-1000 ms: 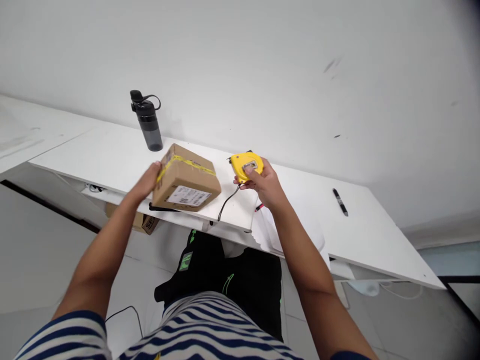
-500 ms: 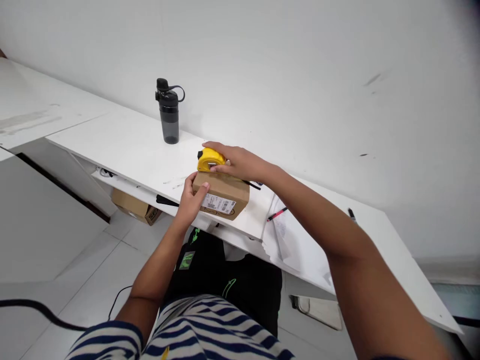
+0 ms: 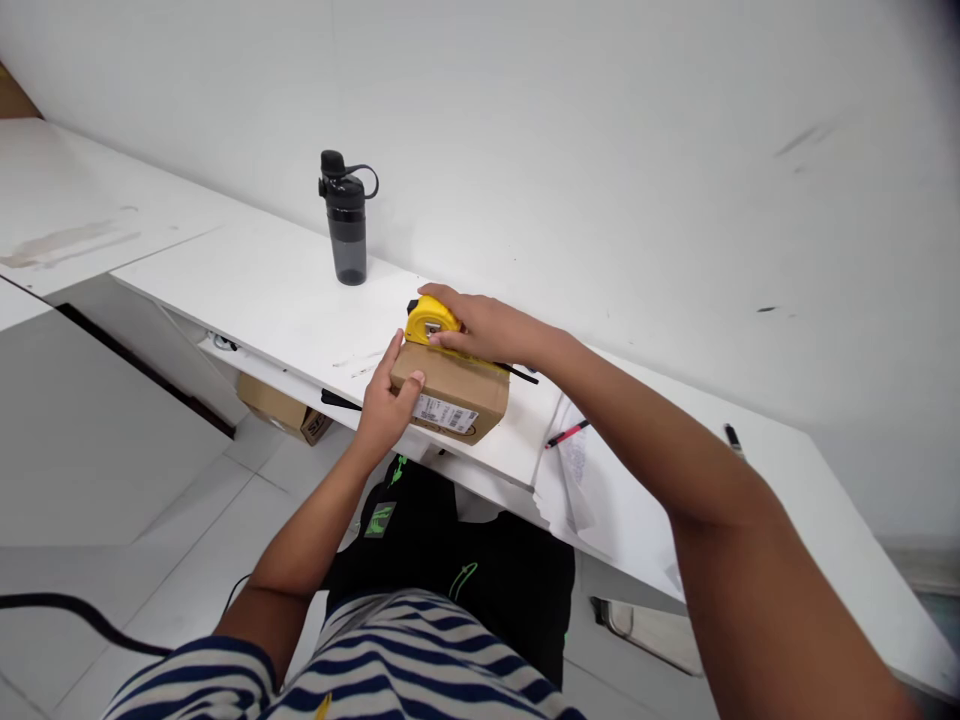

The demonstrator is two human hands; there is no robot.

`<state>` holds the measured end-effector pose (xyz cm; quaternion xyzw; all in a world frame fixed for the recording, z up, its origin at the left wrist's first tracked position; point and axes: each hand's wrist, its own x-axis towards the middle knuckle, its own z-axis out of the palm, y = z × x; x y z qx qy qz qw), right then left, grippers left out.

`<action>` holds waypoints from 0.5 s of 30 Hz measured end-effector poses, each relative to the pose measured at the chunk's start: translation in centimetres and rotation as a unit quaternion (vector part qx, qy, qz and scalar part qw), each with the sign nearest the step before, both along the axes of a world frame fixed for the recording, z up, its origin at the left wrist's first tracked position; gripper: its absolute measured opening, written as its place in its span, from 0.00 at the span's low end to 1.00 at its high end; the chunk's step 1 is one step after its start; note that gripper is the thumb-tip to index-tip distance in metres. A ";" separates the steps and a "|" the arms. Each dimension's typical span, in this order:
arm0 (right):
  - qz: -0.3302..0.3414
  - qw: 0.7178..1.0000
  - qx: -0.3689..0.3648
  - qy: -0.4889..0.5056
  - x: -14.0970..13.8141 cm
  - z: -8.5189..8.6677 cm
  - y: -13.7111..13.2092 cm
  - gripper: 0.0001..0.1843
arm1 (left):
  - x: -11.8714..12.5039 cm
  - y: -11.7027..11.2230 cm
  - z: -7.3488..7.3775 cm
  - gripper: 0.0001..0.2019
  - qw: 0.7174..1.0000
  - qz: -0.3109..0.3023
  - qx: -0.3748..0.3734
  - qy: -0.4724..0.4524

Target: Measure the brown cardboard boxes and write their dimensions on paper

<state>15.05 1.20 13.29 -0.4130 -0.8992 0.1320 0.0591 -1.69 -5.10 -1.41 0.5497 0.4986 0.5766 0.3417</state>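
Note:
A small brown cardboard box (image 3: 457,383) with a white printed label stands on the white desk, close to its front edge. My left hand (image 3: 388,405) grips its left end, thumb on the top edge. Wrapped around a yellow tape measure (image 3: 433,319), my right hand (image 3: 480,325) holds it at the back of the box's top. A strip of yellow blade shows along the box's back edge. A thin black stick-like piece pokes out past the box's right back corner; what it belongs to is hidden.
A dark water bottle (image 3: 347,225) stands at the back left by the wall. Right of the box lie a red-and-black pen (image 3: 568,433) and papers (image 3: 600,490). A black marker (image 3: 733,437) sits farther right. Another cardboard box (image 3: 279,405) is under the desk.
The view has shifted slightly, moving the scene a little to the right. Both hands keep their hold, and the left fingers now reach up near the tape measure's case.

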 end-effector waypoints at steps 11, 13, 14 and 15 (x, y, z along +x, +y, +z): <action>-0.013 0.999 0.006 -0.052 1.5 0.8 -1.6 0.35 | 1.1 -0.4 0.6 0.27 0.997 0.062 -0.010 -0.038; -0.026 0.999 -0.007 -0.041 3.6 0.8 -2.6 0.33 | 1.2 -0.3 0.6 0.26 0.997 0.071 -0.006 -0.037; -0.034 0.999 -0.017 -0.032 4.8 0.8 -3.1 0.33 | 1.3 -0.2 0.6 0.26 0.997 0.074 -0.002 -0.036; -0.042 0.998 -0.028 -0.024 6.1 0.8 -3.6 0.32 | 1.3 -0.1 0.6 0.26 0.996 0.076 0.002 -0.037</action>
